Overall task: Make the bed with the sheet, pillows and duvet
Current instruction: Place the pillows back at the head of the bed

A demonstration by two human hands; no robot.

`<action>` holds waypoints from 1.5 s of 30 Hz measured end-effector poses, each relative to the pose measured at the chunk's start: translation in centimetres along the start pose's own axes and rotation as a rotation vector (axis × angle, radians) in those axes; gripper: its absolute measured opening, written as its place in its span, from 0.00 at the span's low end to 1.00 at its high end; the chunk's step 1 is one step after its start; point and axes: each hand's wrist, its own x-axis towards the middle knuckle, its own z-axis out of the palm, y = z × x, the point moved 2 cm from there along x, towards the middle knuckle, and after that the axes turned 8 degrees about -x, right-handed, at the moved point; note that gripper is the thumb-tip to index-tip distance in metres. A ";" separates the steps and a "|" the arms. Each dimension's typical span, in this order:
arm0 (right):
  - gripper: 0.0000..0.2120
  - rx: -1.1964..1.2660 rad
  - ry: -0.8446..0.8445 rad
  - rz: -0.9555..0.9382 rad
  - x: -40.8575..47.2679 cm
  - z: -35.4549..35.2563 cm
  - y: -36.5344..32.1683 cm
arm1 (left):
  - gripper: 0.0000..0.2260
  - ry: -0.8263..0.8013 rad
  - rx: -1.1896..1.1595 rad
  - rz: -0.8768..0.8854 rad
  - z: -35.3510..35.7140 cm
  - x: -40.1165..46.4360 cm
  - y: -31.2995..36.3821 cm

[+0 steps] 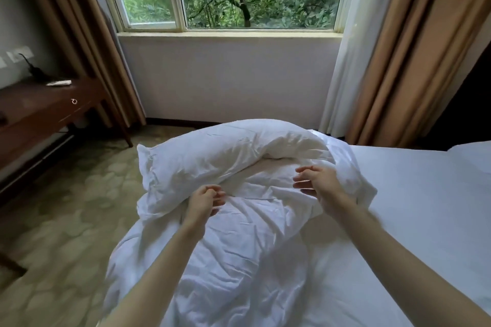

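The bed (414, 194) carries a smooth white sheet. The bunched white duvet (239, 233) lies along its left edge, spilling over toward the floor, with its far end folded back on itself. Right hand (322, 184): grip apart, fingers spread and loosely curved above the duvet folds; contact cannot be confirmed. Left hand (206, 200): grip together, fingers curled; whether they pinch the cloth cannot be told.

Both forearms cut off at bottom edge. Left hand (206, 200) motion-blurred; grip on duvet (239, 260) not resolvable. Bed (425, 220) cropped right and bottom. Desk (39, 111) cropped left; small items on it unidentifiable.
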 end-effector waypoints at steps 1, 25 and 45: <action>0.07 0.021 0.001 0.029 0.7 1.0 -0.2 | 0.10 0.005 0.024 0.018 -0.9 1.5 0.1; 0.22 0.403 -0.014 0.584 22.8 15.3 0.5 | 0.50 0.046 1.481 0.468 -6.5 23.0 -6.0; 0.58 0.403 0.020 0.413 34.7 18.0 12.3 | 0.37 0.049 1.419 0.604 -6.5 24.0 -3.9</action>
